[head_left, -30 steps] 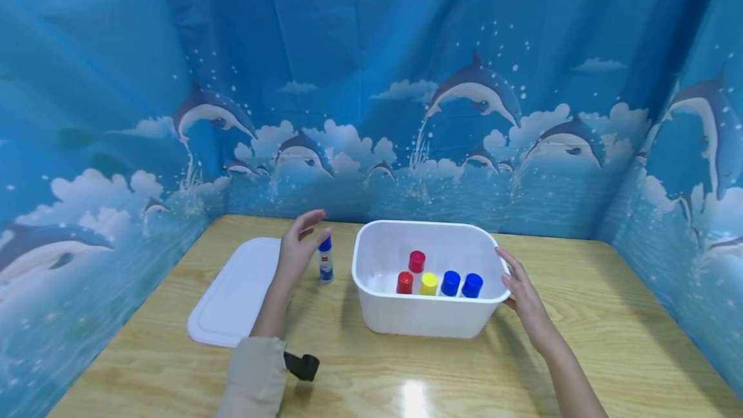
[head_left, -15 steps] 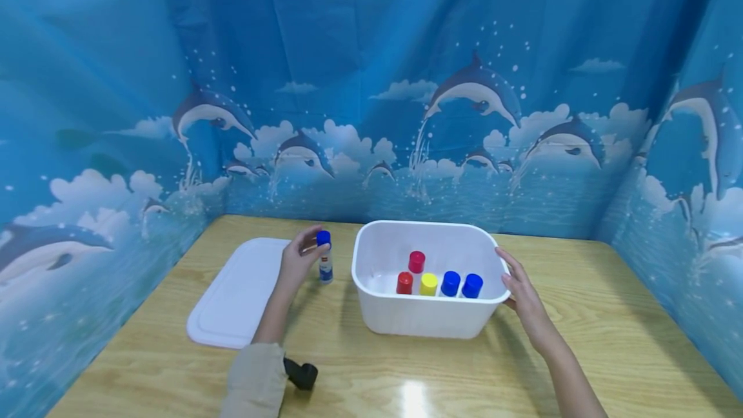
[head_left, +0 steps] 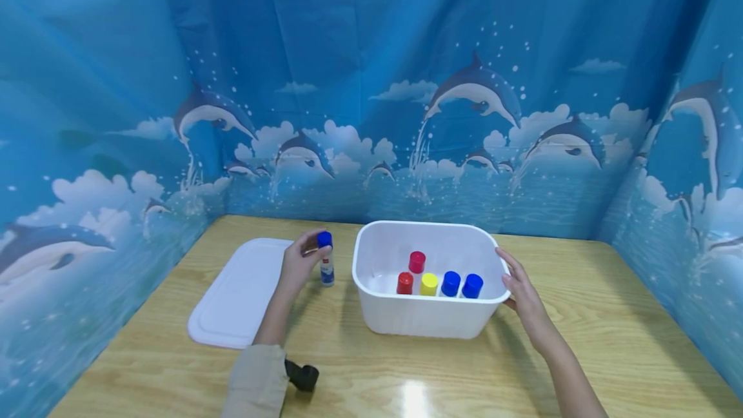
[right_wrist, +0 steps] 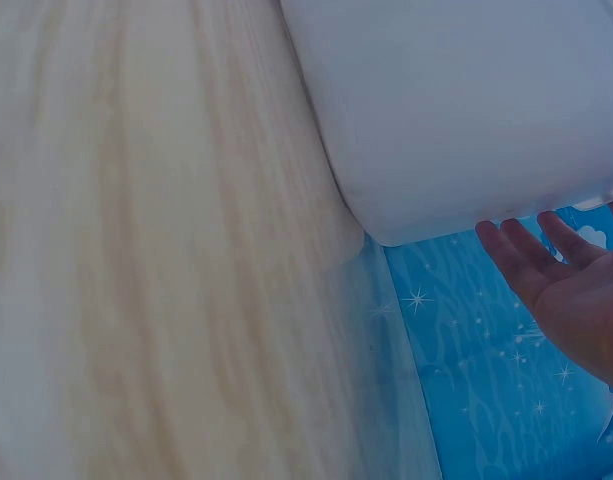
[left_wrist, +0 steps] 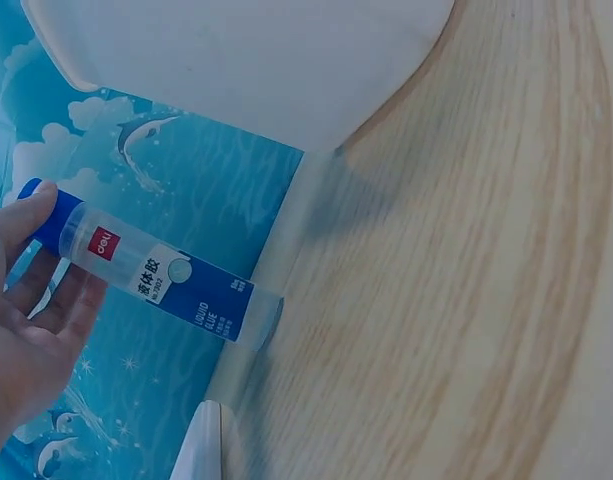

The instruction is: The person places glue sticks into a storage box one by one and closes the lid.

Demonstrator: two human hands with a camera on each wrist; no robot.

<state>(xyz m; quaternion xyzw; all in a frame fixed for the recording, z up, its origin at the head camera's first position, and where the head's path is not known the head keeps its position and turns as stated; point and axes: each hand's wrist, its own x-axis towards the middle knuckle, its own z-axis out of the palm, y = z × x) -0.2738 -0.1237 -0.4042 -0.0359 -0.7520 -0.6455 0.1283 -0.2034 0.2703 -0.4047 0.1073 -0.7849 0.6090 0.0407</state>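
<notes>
My left hand [head_left: 298,263] pinches the blue cap of a clear liquid glue bottle [left_wrist: 171,275] between thumb and fingers. The bottle is upright left of a white plastic bin [head_left: 418,318], its base close over the table. Inside the bin are several capped bottles: a pink-red cap [head_left: 416,261] at the back, then a red cap [head_left: 404,283], a yellow cap [head_left: 429,284] and two blue caps along the front. My right hand [head_left: 525,295] holds the bin's right end, thumb at the rim; in the right wrist view its fingertips [right_wrist: 498,236] touch the outer wall.
A white lid [head_left: 235,298] lies flat on the wooden table [head_left: 348,373], left of the left hand and partly behind the forearm. Dolphin-printed blue curtains [head_left: 360,82] enclose the table at the back and sides. A black strap end [head_left: 303,377] sticks out at the left sleeve.
The left hand has come down onto the glue bottle and closed its fingers round the cap; the bottle has shifted very slightly. The right hand and the bin have stayed put.
</notes>
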